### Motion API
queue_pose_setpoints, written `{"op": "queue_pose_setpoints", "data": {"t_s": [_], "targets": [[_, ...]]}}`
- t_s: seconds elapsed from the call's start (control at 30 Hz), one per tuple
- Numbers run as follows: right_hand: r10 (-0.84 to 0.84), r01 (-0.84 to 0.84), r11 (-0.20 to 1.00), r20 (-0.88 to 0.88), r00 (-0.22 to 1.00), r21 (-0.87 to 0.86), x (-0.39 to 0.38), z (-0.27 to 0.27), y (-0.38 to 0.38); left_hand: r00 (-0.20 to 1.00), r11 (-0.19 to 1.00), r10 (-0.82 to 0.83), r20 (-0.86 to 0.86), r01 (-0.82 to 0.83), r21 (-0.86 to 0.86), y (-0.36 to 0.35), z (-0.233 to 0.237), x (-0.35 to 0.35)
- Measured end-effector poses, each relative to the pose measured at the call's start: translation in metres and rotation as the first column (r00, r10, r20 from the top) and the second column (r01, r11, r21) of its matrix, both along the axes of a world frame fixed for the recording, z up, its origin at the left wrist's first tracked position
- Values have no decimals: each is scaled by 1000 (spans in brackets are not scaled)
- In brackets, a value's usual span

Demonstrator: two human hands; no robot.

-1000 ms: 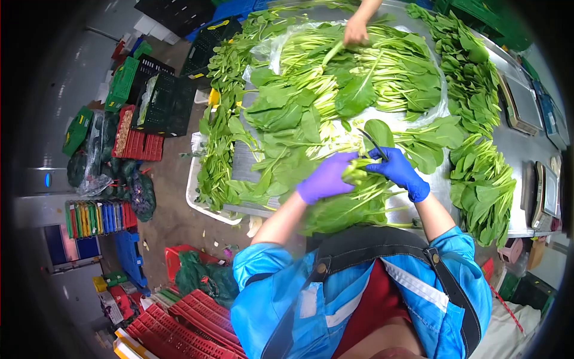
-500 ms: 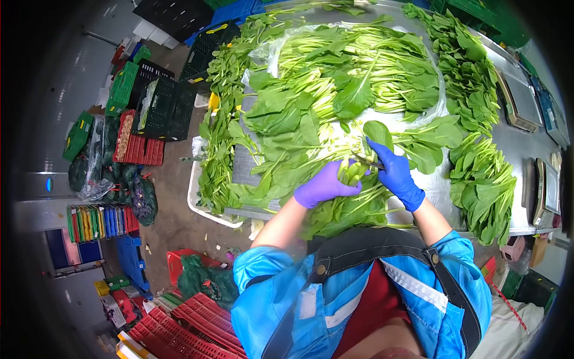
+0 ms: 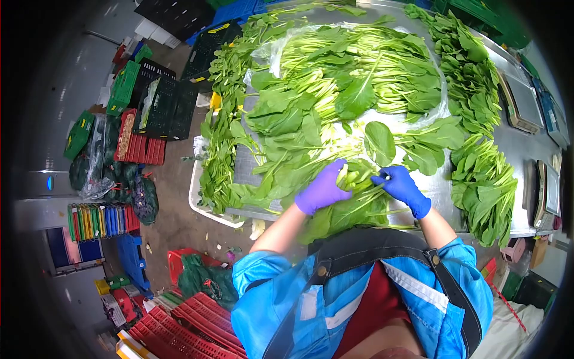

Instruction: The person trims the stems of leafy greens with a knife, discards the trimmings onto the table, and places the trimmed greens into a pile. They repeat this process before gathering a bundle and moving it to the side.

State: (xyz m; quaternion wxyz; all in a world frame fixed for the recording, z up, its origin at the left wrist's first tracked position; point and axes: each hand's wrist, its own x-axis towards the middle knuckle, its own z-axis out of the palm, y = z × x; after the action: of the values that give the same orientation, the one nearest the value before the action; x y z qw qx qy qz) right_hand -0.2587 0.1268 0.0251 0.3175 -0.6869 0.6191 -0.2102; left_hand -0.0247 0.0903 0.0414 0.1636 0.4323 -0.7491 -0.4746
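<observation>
My left hand (image 3: 323,190), in a purple glove, is wrapped round a bunch of leafy greens (image 3: 359,173), cut stalk ends upward and leaves hanging toward my body. Close on its right is my right hand (image 3: 403,188) in a blue glove, fingers pinched together beside the stalks. What it grips is hidden; no blade shows plainly. Pale stem trimmings (image 3: 347,140) lie just beyond both hands. A single broad leaf (image 3: 379,142) rests near them. Behind is a large heap of leafy greens (image 3: 335,90), partly on clear plastic sheeting (image 3: 443,99).
The metal table (image 3: 427,179) carries another row of greens (image 3: 481,185) along its right side. Scales (image 3: 545,191) stand at the right edge. A white tub (image 3: 196,194) is at the left edge. Dark crates (image 3: 167,107) and red crates (image 3: 179,329) stand on the floor.
My right hand has lowered toward me from the stalk ends, and its fingers have curled in. The dark blade seen in it earlier no longer shows. My left hand keeps hold of the bunch.
</observation>
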Motion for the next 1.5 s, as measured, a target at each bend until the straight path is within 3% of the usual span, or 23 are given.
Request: {"op": "queue_pose_setpoints", "data": {"t_s": [0.03, 0.07, 0.13, 0.17, 0.23, 0.27, 0.33, 0.37, 0.43, 0.47, 0.5, 0.53, 0.63, 0.8, 0.93, 1.0, 1.03, 1.1, 1.2, 1.27, 1.33, 1.4, 1.5], "targets": [[-12, 4, 997, -119, 993, -73, -1, 9, 5, 989, 892, 145, -40, -148, -428, 3, -5, 0], [-10, 2, 998, -118, 993, -69, 0, 19, 6, 988, 893, 147, -39, -149, -424, 4, -9, 1], [-6, 43, 967, 148, 989, -252, 7, 35, 11, 929, 998, 59, -364, -66, -9, 8, 14, -3], [70, -15, 982, 285, 956, -190, 8, 36, 10, 930, 998, 61, -363, -67, -5, 10, 28, -6], [64, -56, 998, 435, 898, -29, 17, 59, 4, 965, 958, -165, -204, 206, 200, 8, 55, -9], [29, -121, 985, 571, 820, 124, 18, 68, 1, 965, 959, -167, -203, 207, 196, 5, 58, -7], [36, -151, 979, 616, 787, 136, 14, 69, -8, 944, 983, -102, -314, 144, 114, -7, 75, 1], [-4, -203, 943, 620, 785, 263, 8, 62, -9, 956, 979, 68, -286, -9, 204, -12, 94, 14], [-109, -173, 890, 565, 818, 422, 4, 53, -15, 785, 927, 356, -507, -227, 299, -29, 102, 50], [-224, -33, 875, 464, 857, 483, 6, 49, -20, 521, 776, 620, -587, -297, 556, -41, 91, 65], [-191, 48, 947, 439, 878, 317, 4, 18, -29, 493, 926, 376, -785, -239, 293, -32, 111, 70], [-165, 119, 983, 407, 898, 137, 5, -20, -41, 454, 913, 399, -797, -277, 299, -36, 103, 88], [-60, 83, 988, 172, 983, -129, 16, -70, -79, 467, 929, 362, -807, -256, 268, -42, 103, 105], [52, -54, 999, -146, 988, -7, 42, -91, -92, 743, 945, 324, -586, -224, 239, -35, 127, 91], [141, -140, 989, 7, 990, -57, 37, -68, -84, 742, 928, 360, -565, -221, 302, -30, 108, 82], [-143, -42, 932, 472, 870, 360, 32, -16, -75, 752, 876, 438, -493, -234, 422, -32, 89, 80], [-200, -106, 895, 604, 772, 433, 28, 2, -72, 843, 874, 344, -413, -126, 470, -40, 65, 79], [-198, -77, 906, 577, 793, 417, 26, 22, -65, 915, 855, 218, -339, -11, 519, -39, 52, 61], [-199, -53, 909, 541, 817, 414, 25, 43, -51, 911, 956, 115, -395, 7, 294, -18, 51, 19], [-155, -67, 930, 553, 818, 360, 25, 52, -43, 926, 923, 5, -378, 142, 357, -15, 32, 8], [-162, -27, 948, 553, 817, 317, 23, 50, -38, 888, 881, 97, -449, 134, 455, -13, 26, 1], [-33, 110, 969, 327, 945, -220, 22, 34, -34, 920, 936, 112, -374, 29, 351, -13, 27, -1], [5, 50, 965, 209, 978, -256, 27, 30, -25, 931, 947, 40, -362, 80, 310, -8, 38, -6]]}}
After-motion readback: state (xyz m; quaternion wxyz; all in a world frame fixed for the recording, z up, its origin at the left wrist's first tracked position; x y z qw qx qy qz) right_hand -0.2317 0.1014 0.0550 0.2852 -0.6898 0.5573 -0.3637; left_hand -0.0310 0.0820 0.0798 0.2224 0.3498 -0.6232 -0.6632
